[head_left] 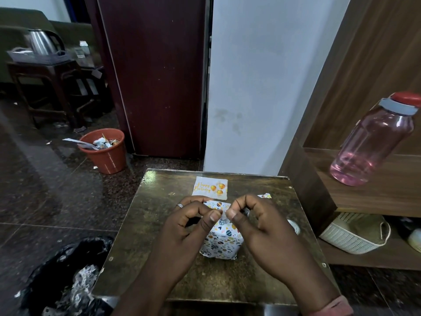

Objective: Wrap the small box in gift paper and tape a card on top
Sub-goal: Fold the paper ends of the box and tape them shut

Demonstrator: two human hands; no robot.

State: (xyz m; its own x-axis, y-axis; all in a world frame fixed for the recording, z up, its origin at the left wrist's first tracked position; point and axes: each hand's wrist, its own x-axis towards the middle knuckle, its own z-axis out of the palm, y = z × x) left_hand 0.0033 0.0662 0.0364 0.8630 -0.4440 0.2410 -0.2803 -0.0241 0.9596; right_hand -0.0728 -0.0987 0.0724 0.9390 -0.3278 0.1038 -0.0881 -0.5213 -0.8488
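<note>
Taking the wrapped box (222, 238) as my mark: far off to its left and back stands a steel kettle (43, 43) on a dark stool (43, 87), and nearer, still left and behind the box, a terracotta waste bin (106, 151) full of scraps sits on the floor. Left of the box and close to me, below the counter's edge, lies a black bag (66, 277) with crumpled paper in it. The box itself stands upright on the counter (141, 236), covered in white paper printed with coloured eggs. My left hand (193, 226) hovers over the box's left top edge, fingers curled, thumb and forefinger pinching a small clear piece of tape (224, 213); a ring shows on one finger. My right hand (257, 222) meets it over the box's top, its thumb and forefinger pinching the same bit of tape from the other side. Just behind the box lies the birthday card (210, 187), flat on the counter, with balloons on it. Behind and right of the box is a small paper offcut (264, 196). Right of the box, half hidden by my right hand, a tape roll (295, 225) rests on the counter. Farther right, a pink bottle (373, 142) stands on a wooden shelf (376, 197), a white basket (355, 233) beneath it.
</note>
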